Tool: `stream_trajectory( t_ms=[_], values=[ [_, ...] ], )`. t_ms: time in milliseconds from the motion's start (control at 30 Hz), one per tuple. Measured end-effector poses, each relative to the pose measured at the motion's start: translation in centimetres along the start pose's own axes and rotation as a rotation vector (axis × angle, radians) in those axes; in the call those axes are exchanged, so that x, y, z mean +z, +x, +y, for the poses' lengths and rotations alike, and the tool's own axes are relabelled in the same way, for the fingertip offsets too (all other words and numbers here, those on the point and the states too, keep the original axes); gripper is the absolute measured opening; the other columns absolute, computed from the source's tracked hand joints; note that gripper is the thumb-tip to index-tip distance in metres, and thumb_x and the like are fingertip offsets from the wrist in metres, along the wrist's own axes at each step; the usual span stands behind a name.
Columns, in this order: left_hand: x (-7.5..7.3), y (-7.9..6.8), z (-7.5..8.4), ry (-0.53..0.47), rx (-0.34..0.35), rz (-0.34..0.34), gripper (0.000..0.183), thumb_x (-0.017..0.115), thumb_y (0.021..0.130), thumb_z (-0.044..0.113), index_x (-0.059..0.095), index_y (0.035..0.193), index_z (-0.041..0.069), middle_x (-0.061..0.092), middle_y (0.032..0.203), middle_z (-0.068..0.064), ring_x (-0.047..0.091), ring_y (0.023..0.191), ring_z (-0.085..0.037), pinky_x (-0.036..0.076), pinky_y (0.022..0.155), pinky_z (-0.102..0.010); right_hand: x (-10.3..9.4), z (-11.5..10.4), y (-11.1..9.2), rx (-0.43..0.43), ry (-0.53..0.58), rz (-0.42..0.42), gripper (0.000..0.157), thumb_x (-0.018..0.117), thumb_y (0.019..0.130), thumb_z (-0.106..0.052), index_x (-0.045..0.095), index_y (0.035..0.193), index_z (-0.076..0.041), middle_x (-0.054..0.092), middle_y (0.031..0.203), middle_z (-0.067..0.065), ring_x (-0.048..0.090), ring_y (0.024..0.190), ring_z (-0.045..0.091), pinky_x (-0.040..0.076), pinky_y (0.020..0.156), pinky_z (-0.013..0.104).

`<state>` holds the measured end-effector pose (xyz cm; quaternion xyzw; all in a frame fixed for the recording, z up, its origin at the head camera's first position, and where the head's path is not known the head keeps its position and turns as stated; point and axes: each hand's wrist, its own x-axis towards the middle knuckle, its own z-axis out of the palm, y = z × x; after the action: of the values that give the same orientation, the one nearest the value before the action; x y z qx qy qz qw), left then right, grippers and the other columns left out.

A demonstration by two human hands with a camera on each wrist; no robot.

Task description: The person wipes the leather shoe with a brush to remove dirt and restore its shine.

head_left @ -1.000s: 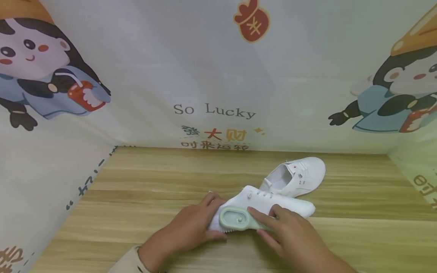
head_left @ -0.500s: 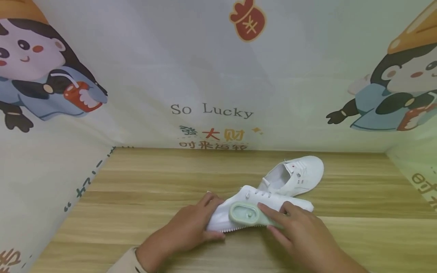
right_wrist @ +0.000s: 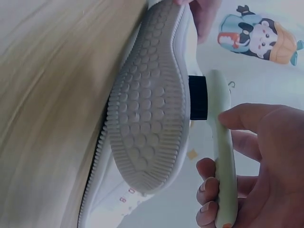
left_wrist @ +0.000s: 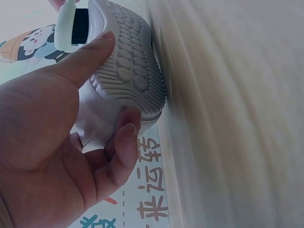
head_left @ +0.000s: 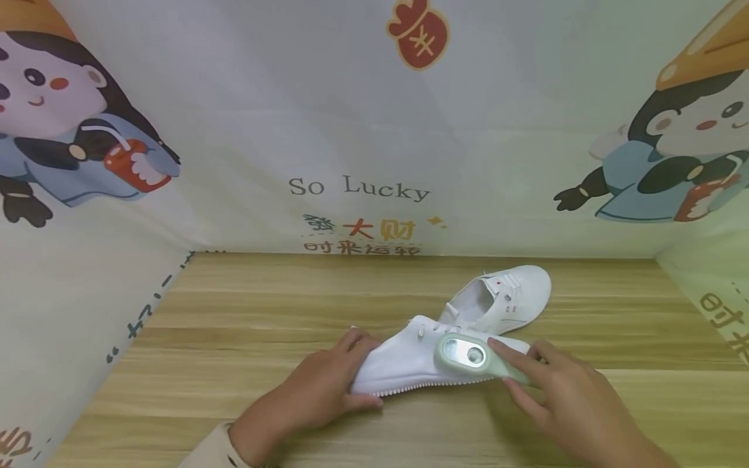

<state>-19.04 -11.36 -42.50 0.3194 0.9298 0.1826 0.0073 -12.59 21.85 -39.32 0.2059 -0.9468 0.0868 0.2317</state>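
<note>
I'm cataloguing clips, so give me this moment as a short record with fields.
Left hand: grips the nearer white sneaker by its heel
Right hand: holds a pale green brush by its handle
Brush: black bristles facing the sneaker's side
Nearer sneaker: turned on its side, sole showing
Second white sneaker: partly behind it
Surface: wood-grain tabletop

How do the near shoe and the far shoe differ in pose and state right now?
The near shoe is tipped on its side, its sole facing sideways; the far shoe sits upright. The left hand grips the near shoe and the brush is against it; no hand touches the far shoe. Both shoes are white.
</note>
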Motion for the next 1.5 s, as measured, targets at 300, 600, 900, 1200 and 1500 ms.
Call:
stream_trajectory(
  t_ms=[300, 600, 900, 1200, 1500],
  values=[
    [-0.3, 0.0, 0.1, 0.015, 0.005, 0.002, 0.074, 0.079, 0.079, 0.054, 0.049, 0.139, 0.023, 0.052, 0.127, 0.007, 0.059, 0.079, -0.009, 0.05, 0.07, -0.032, -0.1, 0.3, 0.3, -0.032, 0.056, -0.002, 0.056, 0.083, 0.076, -0.022, 0.068, 0.129, -0.03, 0.05, 0.083, -0.011, 0.034, 0.062, -0.004, 0.035, 0.054, 0.02],
    [-0.4, 0.1, 0.1, 0.015, -0.002, -0.014, 0.074, 0.079, 0.079, 0.053, 0.049, 0.139, 0.022, 0.051, 0.129, 0.006, 0.058, 0.079, -0.008, 0.048, 0.068, -0.03, 1.1, -0.4, 0.5, -0.105, 0.114, 0.043, 0.054, 0.083, 0.078, -0.024, 0.068, 0.13, -0.03, 0.045, 0.081, -0.014, 0.033, 0.063, -0.006, 0.036, 0.055, 0.017],
    [-0.3, 0.1, 0.1, -0.002, -0.012, -0.014, 0.073, 0.079, 0.079, 0.053, 0.049, 0.139, 0.025, 0.052, 0.129, 0.007, 0.058, 0.08, -0.008, 0.047, 0.067, -0.029, 2.6, -3.7, 1.7, -0.15, 0.104, 0.003, 0.056, 0.084, 0.077, -0.028, 0.066, 0.13, -0.035, 0.046, 0.082, -0.014, 0.041, 0.068, 0.001, 0.039, 0.06, 0.021],
    [-0.7, -0.1, 0.2, 0.089, 0.019, 0.027, 0.072, 0.083, 0.072, 0.056, 0.053, 0.131, 0.028, 0.054, 0.118, 0.008, 0.054, 0.067, -0.006, 0.04, 0.056, -0.024, 2.9, -3.8, 1.8, -0.169, 0.098, 0.083, 0.049, 0.082, 0.073, -0.028, 0.071, 0.121, -0.029, 0.05, 0.082, -0.013, 0.042, 0.065, 0.002, 0.038, 0.056, 0.022],
    [-1.1, -1.1, 0.6, 0.186, 0.058, 0.025, 0.067, 0.084, 0.073, 0.05, 0.054, 0.127, 0.023, 0.052, 0.115, 0.002, 0.051, 0.059, -0.009, 0.042, 0.054, -0.027, 1.9, 0.1, -0.5, -0.015, 0.111, 0.07, 0.039, 0.081, 0.067, -0.024, 0.067, 0.103, -0.023, 0.071, 0.101, -0.009, 0.06, 0.07, 0.003, 0.047, 0.055, 0.026]
  ],
)
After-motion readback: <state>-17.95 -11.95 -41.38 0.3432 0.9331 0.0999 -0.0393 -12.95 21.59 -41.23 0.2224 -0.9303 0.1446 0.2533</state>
